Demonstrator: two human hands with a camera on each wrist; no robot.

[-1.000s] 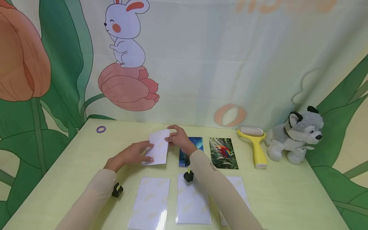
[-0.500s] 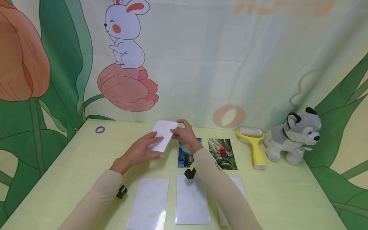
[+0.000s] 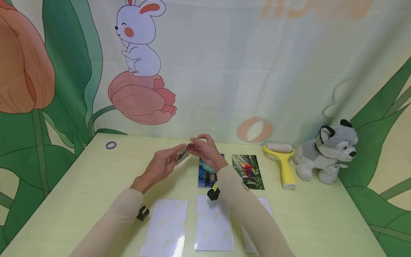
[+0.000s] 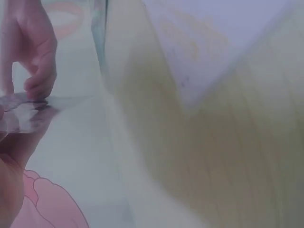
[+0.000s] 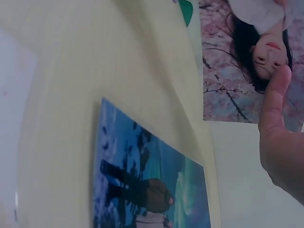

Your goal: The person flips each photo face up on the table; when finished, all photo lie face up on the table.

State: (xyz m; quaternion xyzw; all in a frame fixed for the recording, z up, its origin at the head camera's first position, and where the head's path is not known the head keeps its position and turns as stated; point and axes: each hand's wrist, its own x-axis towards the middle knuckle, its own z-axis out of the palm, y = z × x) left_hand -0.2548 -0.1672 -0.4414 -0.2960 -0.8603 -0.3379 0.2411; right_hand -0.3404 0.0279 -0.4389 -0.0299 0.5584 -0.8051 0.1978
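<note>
A photo print (image 3: 181,157) of a person among pink blossoms is held up, tilted, between both hands above the table. My left hand (image 3: 162,165) grips its left side. My right hand (image 3: 207,151) pinches it near the upper right. In the right wrist view the picture side of this photo print (image 5: 223,71) faces the camera, with the right thumb on it. The left wrist view catches it at a slant between the left hand (image 4: 9,187) and right hand (image 4: 33,52). Under the right wrist lies an aurora photo (image 3: 205,175), partly covered, beside a parrot photo (image 3: 248,172).
Three white glossy sheets lie in front: a left sheet (image 3: 165,226), a middle sheet (image 3: 213,225) and a right sheet (image 3: 264,207) partly under the right sleeve. A yellow-handled roller (image 3: 287,171) and plush husky (image 3: 327,151) stand right. A purple ring (image 3: 111,145) lies back left.
The photo print has been lifted and turned from its white back toward edge-on, showing some of its picture side. My left hand has moved right and closer to the right hand.
</note>
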